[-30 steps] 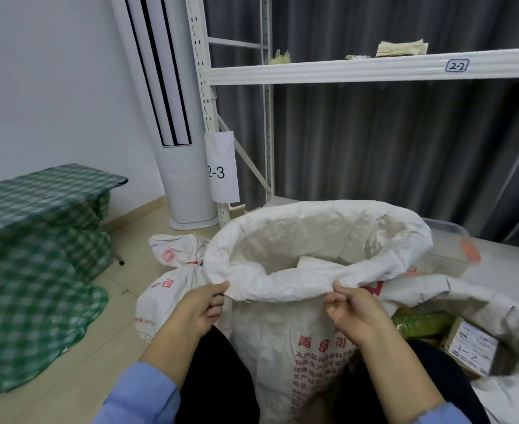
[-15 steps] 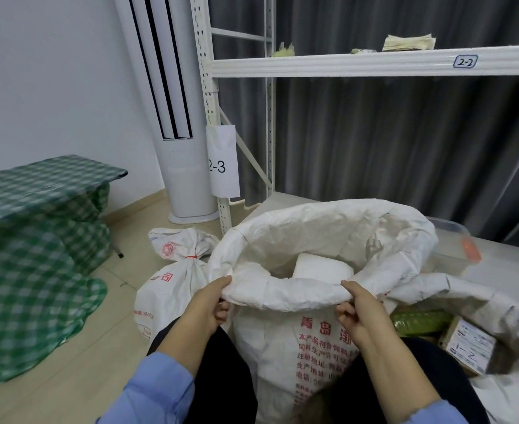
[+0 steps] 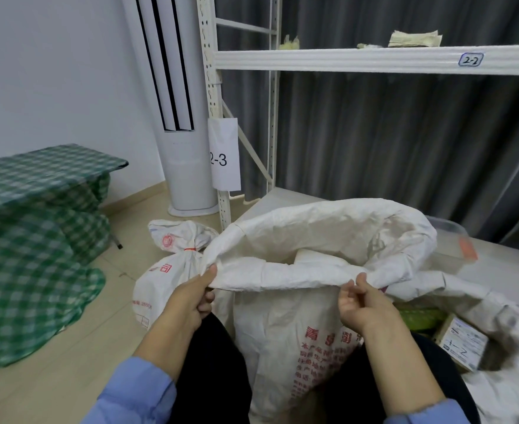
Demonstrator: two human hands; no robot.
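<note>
A big white woven sack [image 3: 285, 325] with red print stands open between my knees, its top edge rolled outward into a thick cuff [image 3: 282, 275]. My left hand [image 3: 191, 296] grips the near rim at its left end, thumb on top. My right hand [image 3: 362, 304] pinches the near rim at its right end, fingers curled under the fold. Inside the mouth a pale flat package [image 3: 316, 257] shows; the rest of the contents are hidden.
A tied white sack [image 3: 166, 276] lies on the floor to the left. A second open sack [image 3: 478, 304] at right holds a green packet [image 3: 420, 318] and a labelled carton [image 3: 463, 344]. A white shelf rack [image 3: 374, 58], a tower air conditioner [image 3: 184, 166] and green checked bedding [image 3: 31, 234] surround me.
Both hands have rolled the sack's rim further down, so the cuff is thicker and the package inside shows more. My right hand's fingers have shifted on the fold.
</note>
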